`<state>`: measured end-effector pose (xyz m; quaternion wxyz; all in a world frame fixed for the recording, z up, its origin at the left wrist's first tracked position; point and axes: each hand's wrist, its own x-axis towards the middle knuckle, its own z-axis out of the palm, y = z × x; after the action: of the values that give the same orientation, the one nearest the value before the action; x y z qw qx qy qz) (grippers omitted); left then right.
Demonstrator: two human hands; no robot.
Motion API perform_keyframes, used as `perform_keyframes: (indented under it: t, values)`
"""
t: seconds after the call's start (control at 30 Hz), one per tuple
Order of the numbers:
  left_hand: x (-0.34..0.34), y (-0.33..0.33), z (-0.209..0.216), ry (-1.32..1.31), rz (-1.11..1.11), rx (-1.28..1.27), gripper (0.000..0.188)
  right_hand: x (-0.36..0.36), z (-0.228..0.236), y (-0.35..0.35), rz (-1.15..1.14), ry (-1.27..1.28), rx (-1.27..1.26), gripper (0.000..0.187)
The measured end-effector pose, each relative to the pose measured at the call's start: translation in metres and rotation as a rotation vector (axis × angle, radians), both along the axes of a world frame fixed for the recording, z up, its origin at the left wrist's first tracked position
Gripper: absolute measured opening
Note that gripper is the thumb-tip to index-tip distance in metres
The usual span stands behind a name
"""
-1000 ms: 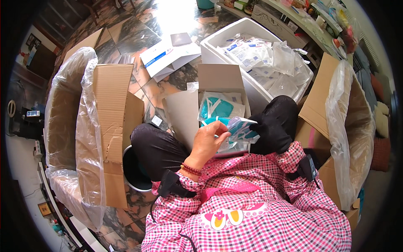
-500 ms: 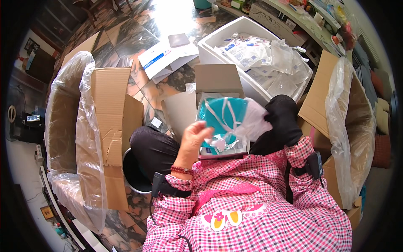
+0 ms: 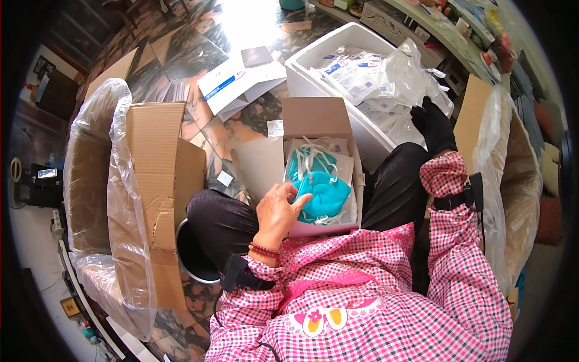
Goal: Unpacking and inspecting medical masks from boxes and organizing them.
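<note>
Two teal cup-shaped masks (image 3: 324,196) with white straps lie in a small carton (image 3: 315,116) between my legs, on top of clear packaging. My left hand (image 3: 277,208) is at the carton's left side, its thumb stretched out over the nearer mask's edge and its fingers apart. My right hand (image 3: 434,128), in a black glove, is raised beside the white foam box (image 3: 377,137) with fingers spread. Just beyond its fingertips, a crumpled clear plastic bag (image 3: 411,71) stands over the foam box, on a heap of white printed packets (image 3: 356,75).
Large cardboard boxes with clear plastic liners stand at the left (image 3: 158,163) and the right (image 3: 509,181). A white-and-blue carton (image 3: 226,84) lies on the tiled floor ahead. A dark bucket (image 3: 198,253) sits beside my left knee.
My right hand has moved from the carton out to the foam box, and the clear bag is now over that box. My left hand has lowered onto the masks, which now lie in the carton.
</note>
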<state>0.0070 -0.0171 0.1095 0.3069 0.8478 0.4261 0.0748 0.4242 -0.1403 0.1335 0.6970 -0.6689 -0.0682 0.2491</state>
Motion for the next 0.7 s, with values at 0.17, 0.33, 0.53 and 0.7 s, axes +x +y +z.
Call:
perform_keyframes:
  t: [0.17,0.33,0.53,0.7]
  values:
    - [0.020,0.025,-0.001,-0.148,0.127,0.154,0.026,-0.025,-0.088,0.017,0.608,-1.204,0.025,0.031]
    - [0.034,0.041,-0.033,-0.013,0.130,0.249,0.026,-0.170,-0.037,0.072,0.797,-0.374,-0.601,0.046]
    - [0.046,0.042,-0.036,0.054,0.192,0.156,0.020,-0.182,-0.018,0.072,0.741,-0.485,-0.529,0.042]
    - [0.066,0.053,-0.046,0.168,0.159,0.338,0.024,-0.186,-0.023,0.073,0.713,-0.511,-0.345,0.034]
